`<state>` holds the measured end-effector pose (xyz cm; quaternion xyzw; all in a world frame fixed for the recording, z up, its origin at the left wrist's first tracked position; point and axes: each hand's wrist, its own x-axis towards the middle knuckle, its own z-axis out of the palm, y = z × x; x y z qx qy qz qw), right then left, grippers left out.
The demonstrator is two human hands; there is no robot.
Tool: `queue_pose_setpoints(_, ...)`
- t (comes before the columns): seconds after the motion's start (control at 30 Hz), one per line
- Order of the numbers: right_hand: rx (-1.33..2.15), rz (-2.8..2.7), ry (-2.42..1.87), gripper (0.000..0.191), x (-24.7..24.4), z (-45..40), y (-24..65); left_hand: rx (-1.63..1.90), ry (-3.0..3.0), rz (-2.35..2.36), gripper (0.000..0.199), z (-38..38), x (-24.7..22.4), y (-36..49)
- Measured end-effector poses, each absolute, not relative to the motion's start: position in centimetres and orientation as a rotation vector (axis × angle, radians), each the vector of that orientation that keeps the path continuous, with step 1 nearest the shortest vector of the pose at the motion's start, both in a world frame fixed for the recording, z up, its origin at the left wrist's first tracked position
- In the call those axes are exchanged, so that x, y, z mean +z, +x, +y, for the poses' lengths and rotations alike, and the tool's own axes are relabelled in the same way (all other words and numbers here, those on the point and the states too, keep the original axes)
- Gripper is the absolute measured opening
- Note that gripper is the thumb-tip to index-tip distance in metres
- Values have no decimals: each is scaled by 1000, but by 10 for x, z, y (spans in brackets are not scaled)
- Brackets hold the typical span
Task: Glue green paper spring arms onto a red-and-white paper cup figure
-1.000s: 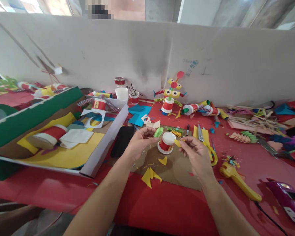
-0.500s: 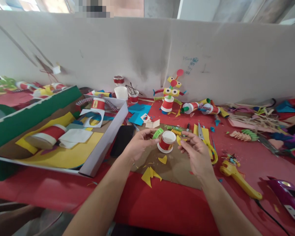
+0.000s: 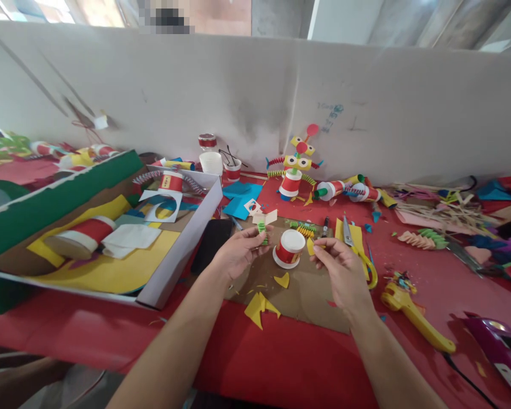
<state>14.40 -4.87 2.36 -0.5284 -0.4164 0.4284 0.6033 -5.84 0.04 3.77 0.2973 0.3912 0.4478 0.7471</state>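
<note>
My left hand [image 3: 243, 250] is closed on a green accordion-folded paper strip [image 3: 262, 232], which stands up from the fingertips. Between the thumb and fingers of my right hand [image 3: 338, 264] is a small yellow paper piece [image 3: 310, 246]. A red and white paper cup [image 3: 289, 250] rests upside down on the brown cardboard [image 3: 264, 292], between my hands and apart from both. Behind the cup lies a yellow and green folded strip [image 3: 303, 229]. Yellow paper scraps [image 3: 255, 307] lie in front of it.
Left is an open box [image 3: 153, 284] with paper and cups; a black phone [image 3: 212, 244] lies beside it. Scissors [image 3: 357, 244] and a yellow glue gun [image 3: 417, 318] with a cord lie right. A cup figure [image 3: 292, 182] stands at the back, near the white wall [image 3: 174, 96].
My left hand has turned the green folded strip more upright and drawn it slightly away from the cup. The right hand keeps the yellow piece, nearly in place.
</note>
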Motion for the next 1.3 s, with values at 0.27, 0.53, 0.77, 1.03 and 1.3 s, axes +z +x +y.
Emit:
queue_pose_setpoints(0.27,1003,-959,-1233,21,24,-48,145,975,675,720,17,1,37,-62)
queue_pose_setpoints(0.53,1123,-841,-1180,27,32,-50,140,1016,520,711,8,3,36,-62)
queue_pose_setpoints(0.77,1085,-921,-1196,28,32,-53,141,1011,432,647,15,3,38,-63)
queue_pose_setpoints(1.03,1030,-972,-1160,23,29,-51,141,1013,531,649,32,-1,39,-63)
queue_pose_setpoints(1.3,1031,-987,-1174,31,27,-51,141,1054,716,760,26,-5,45,-60)
